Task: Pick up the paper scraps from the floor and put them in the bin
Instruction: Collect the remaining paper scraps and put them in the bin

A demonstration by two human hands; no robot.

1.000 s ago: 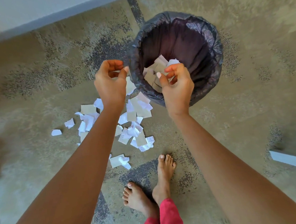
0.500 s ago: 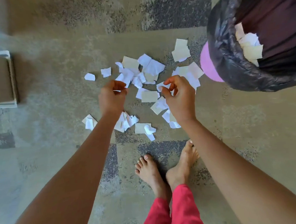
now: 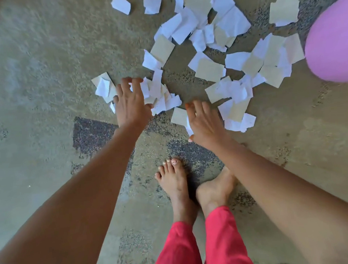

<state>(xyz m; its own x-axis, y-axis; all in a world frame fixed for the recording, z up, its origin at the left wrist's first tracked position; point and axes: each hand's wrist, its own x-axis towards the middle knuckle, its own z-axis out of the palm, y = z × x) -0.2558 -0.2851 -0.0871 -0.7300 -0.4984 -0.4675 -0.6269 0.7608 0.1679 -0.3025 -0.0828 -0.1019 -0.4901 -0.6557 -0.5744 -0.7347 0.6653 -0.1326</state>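
Several white and beige paper scraps (image 3: 208,69) lie scattered over the mottled floor, in the upper middle and right of the view. My left hand (image 3: 131,106) is down on the floor with its fingers spread over a small heap of white scraps (image 3: 160,95). My right hand (image 3: 203,121) rests with fingers apart on the near edge of the scraps, with a beige piece (image 3: 179,117) by its fingertips. Neither hand has closed on anything. Only the bin's pink side (image 3: 334,46) shows, at the right edge.
My bare feet (image 3: 174,181) and red trouser legs (image 3: 197,243) are just below the hands. A separate little cluster of scraps (image 3: 102,86) lies left of my left hand. Two single scraps (image 3: 121,4) sit at the top.
Both hands dropped from above the scraps to the floor and spread their fingers. The view moved lower and closer, and the bin slid off to the right edge.
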